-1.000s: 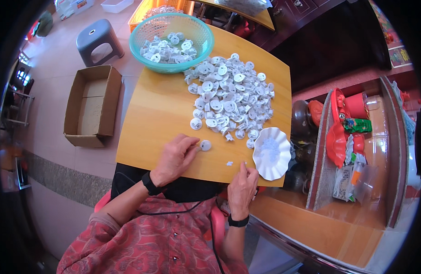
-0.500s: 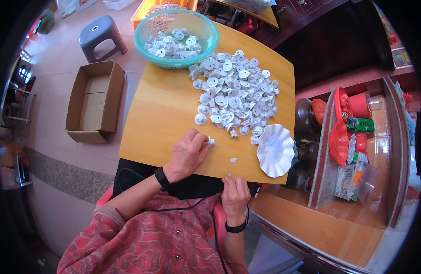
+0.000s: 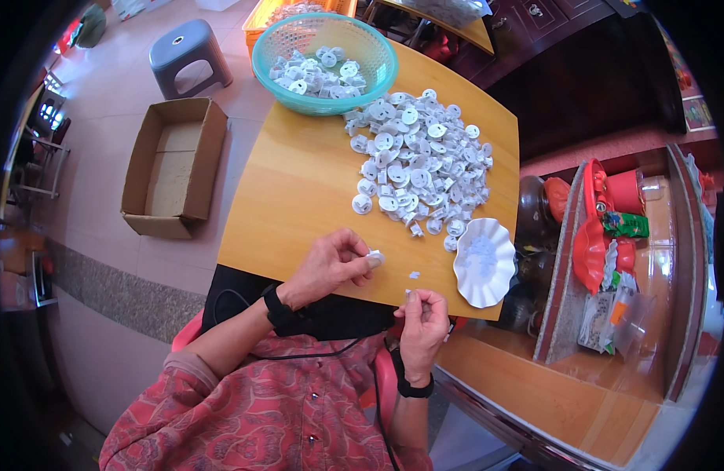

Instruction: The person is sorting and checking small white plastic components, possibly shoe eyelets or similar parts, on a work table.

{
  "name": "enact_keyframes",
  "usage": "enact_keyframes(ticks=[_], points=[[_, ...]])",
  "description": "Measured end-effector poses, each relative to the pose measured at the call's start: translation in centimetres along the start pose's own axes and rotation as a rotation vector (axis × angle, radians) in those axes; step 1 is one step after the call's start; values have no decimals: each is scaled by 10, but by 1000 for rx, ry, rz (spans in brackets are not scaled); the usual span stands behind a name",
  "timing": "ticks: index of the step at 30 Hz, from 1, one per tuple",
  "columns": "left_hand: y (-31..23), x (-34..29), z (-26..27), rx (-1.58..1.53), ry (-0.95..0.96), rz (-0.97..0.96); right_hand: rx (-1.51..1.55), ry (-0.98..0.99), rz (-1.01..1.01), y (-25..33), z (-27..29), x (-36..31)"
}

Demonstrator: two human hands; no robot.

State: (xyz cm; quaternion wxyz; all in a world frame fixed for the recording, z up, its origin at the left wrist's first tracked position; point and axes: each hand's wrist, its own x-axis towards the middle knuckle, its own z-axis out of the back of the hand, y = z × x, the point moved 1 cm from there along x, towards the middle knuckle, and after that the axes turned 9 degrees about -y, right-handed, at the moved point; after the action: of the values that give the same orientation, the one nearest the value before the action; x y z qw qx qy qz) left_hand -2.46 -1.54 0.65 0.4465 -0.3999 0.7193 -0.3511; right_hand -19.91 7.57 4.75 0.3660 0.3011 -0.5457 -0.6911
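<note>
My left hand (image 3: pixel 330 263) pinches a small white round part (image 3: pixel 374 257) between thumb and fingertips, just above the near edge of the worktop (image 3: pixel 299 196). My right hand (image 3: pixel 423 326) is closed on a tiny white piece (image 3: pixel 408 294) at the same edge, near its right corner. Another tiny bit (image 3: pixel 414 275) lies on the wood between my hands. A white scalloped dish (image 3: pixel 484 261) sits at the near right corner, a heap of white parts (image 3: pixel 417 161) beyond it, and a green basket (image 3: pixel 324 63) at the far edge.

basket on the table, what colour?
Teal-green mesh basket, clearest in the head view.
</note>
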Motion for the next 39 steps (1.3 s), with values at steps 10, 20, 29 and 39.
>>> enact_keyframes(ticks=[10,20,29,39], points=[[1,-3,2,-241,152,56,221,63,-147,14,-30,4],[2,-5,1,-320,208,162,-250,8,304,12,-34,6],[4,-7,0,-389,219,222,-306,-24,361,7,-34,3],[9,-7,1,-434,290,194,-321,-61,347,1,-37,3]])
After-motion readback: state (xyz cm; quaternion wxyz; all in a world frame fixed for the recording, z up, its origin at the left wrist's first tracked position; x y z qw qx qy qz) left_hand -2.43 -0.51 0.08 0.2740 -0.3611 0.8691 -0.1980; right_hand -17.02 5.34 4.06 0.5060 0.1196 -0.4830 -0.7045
